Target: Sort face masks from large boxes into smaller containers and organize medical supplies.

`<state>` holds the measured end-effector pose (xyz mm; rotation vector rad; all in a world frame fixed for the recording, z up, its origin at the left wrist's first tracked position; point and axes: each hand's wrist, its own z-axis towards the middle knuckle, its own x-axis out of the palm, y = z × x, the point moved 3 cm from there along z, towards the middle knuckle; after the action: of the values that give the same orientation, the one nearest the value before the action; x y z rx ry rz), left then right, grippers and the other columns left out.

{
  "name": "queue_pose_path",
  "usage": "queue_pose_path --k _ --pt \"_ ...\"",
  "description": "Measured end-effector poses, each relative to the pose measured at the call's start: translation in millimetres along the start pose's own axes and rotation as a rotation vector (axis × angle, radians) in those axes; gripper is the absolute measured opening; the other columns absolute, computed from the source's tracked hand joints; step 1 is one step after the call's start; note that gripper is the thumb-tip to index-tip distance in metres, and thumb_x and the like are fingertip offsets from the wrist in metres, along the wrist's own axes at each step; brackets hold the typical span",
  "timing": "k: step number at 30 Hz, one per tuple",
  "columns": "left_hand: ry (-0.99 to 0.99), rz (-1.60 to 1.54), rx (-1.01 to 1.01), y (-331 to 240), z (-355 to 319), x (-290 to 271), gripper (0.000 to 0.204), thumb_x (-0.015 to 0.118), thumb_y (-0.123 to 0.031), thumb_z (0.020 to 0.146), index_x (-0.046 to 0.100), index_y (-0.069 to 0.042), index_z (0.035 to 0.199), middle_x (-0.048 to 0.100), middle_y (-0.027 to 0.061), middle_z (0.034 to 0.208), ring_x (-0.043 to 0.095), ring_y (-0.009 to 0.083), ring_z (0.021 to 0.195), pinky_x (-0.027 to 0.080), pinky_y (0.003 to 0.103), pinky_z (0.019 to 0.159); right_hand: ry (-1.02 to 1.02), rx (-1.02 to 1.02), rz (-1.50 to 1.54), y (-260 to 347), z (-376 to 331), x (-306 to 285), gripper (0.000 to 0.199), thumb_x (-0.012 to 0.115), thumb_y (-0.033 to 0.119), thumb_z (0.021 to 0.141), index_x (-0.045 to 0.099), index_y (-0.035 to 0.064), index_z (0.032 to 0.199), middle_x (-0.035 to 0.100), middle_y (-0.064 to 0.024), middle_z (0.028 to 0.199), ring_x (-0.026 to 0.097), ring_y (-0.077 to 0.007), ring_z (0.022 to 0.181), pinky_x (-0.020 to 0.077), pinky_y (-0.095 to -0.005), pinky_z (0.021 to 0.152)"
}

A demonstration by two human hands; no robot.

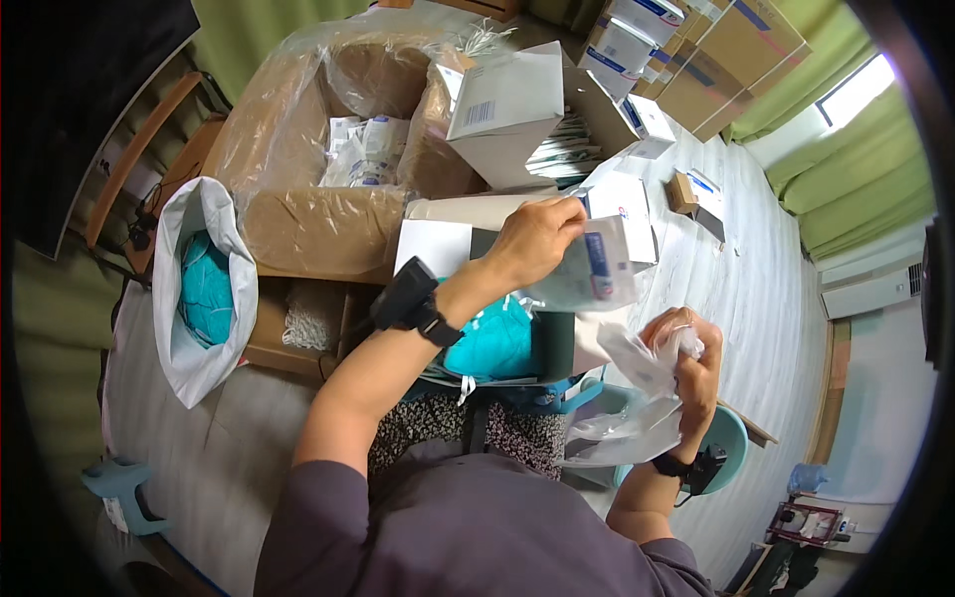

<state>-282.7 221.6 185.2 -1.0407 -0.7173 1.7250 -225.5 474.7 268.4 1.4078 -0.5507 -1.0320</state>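
Note:
My left hand (542,239) is closed, pinching the top edge of a flat, partly see-through packet (587,274) with a blue label. The packet hangs above the right end of an open box on my lap side. Teal cup-shaped face masks (492,340) with white straps lie in that box, below my left wrist. Further right, my right hand (696,348) is closed around a crumpled clear plastic bag (645,373), whose loose end droops over a teal bin (731,448). Both wrists carry black strapped devices.
A plastic-lined cardboard box (323,224) holding white packets (370,149) stands at the far left. Beside it, an open white carton (512,104) contains stacked packets (567,149). A white sack (171,338) of teal masks (205,294) sits left. Cartons (741,65) are piled back right.

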Motion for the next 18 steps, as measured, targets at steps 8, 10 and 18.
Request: queue_pose_path --k 8,10,18 --pt "0.038 0.259 0.530 -105.4 15.5 -24.4 0.013 0.074 -0.019 0.086 0.066 -0.009 0.088 0.062 0.0073 0.084 0.064 0.0292 0.078 0.050 0.039 0.070 -0.369 -0.127 -0.549 61.5 21.7 17.5 0.031 0.078 0.008 0.080 0.071 -0.0014 0.108 0.068 -0.0107 0.091 0.061 -0.0140 0.077 0.0466 -0.0263 0.068" --pt "0.085 0.282 0.595 -118.4 6.3 -21.2 0.015 0.074 -0.019 0.085 0.064 -0.008 0.089 0.061 0.0073 0.083 0.063 0.0289 0.078 0.050 0.039 0.069 -0.352 -0.341 -0.753 58.0 31.0 14.8 0.029 0.081 0.005 0.080 0.071 -0.0003 0.107 0.068 -0.0117 0.099 0.062 -0.0135 0.080 0.0474 -0.0261 0.069" --pt "0.247 0.224 0.530 -106.8 -10.5 -17.2 0.020 0.072 -0.020 0.086 0.062 -0.004 0.091 0.059 0.0101 0.087 0.064 0.0307 0.083 0.053 0.041 0.076 -0.192 -0.089 -0.287 19.5 24.6 29.1 0.007 0.073 0.000 0.089 0.067 -0.0016 0.091 0.066 -0.0042 0.076 0.061 -0.0091 0.073 0.0471 -0.0238 0.066"
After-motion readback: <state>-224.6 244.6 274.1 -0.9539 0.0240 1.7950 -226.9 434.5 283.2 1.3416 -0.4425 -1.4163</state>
